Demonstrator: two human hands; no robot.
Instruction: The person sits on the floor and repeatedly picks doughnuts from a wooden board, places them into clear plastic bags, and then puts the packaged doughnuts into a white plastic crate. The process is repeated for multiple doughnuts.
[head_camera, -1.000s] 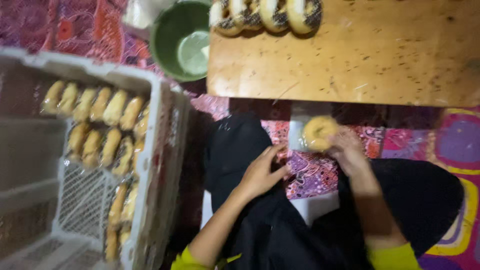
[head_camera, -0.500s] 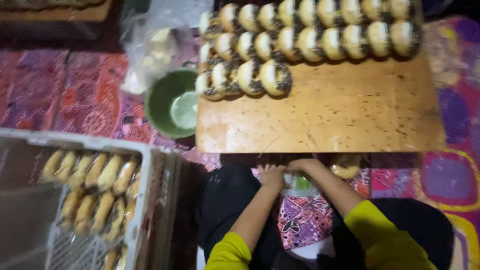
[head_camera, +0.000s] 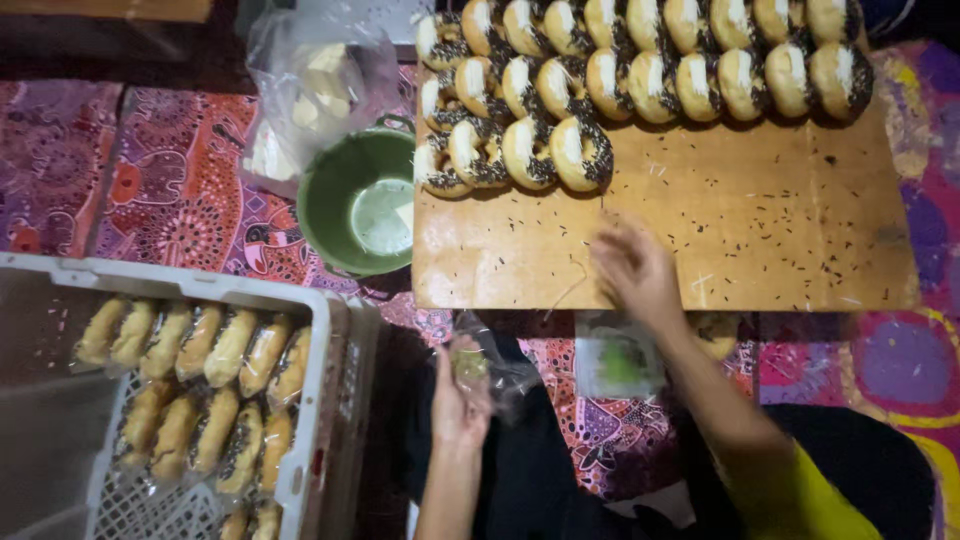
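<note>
My right hand (head_camera: 635, 272) hovers, blurred, over the near part of the wooden board (head_camera: 760, 215), fingers apart with nothing in it, just below the nearest sprinkled doughnut (head_camera: 580, 152). Several rows of doughnuts (head_camera: 650, 70) with white cream and dark sprinkles fill the far half of the board. My left hand (head_camera: 462, 392) is above my lap, closed on a clear plastic bag (head_camera: 500, 365). A small clear packet with green inside (head_camera: 618, 362) lies on my lap between the hands.
A green bowl (head_camera: 365, 200) stands left of the board, with a plastic bag of pale pieces (head_camera: 310, 90) behind it. A white plastic crate (head_camera: 200, 400) at the left holds several bagged doughnuts. Patterned cloth (head_camera: 150, 180) covers the floor.
The view has shifted toward the board. My right hand left my lap and now reaches over the board; the doughnut it held earlier is gone from it. My left hand now holds a plastic bag.
</note>
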